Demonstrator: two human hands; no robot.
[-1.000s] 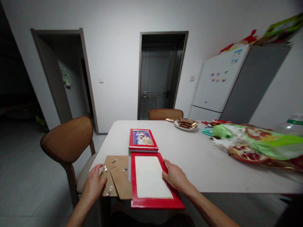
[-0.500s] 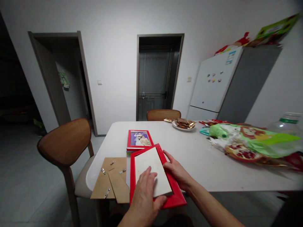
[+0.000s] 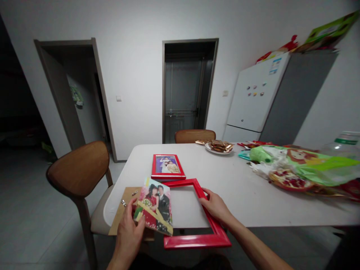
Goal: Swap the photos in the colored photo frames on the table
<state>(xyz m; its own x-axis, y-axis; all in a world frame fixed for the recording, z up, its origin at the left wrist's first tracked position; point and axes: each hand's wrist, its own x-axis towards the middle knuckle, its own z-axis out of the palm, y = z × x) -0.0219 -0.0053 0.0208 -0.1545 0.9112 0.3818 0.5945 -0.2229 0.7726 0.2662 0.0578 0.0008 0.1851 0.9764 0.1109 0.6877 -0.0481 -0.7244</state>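
Note:
A photo of two people (image 3: 156,208) is in my left hand (image 3: 131,227), pinched at its lower left side, over the brown backing boards (image 3: 119,215) with metal clips. My right hand (image 3: 215,206) grips the right side of an empty red frame (image 3: 197,241), whose opening shows the white table. The photo overlaps the frame's left side. Just behind lies a second red frame (image 3: 168,167) with a picture in it, flat on the table.
Across the white table (image 3: 225,180) are a plate of wrapped snacks (image 3: 218,147), a cut pomegranate (image 3: 291,180), a green plastic bag (image 3: 317,165) and a clear jar (image 3: 344,145). A wooden chair (image 3: 78,168) stands at the left.
The pale board that lay on the red frame has been lifted off to the left and now shows its photo side. The frame has shifted slightly right, and its opening shows.

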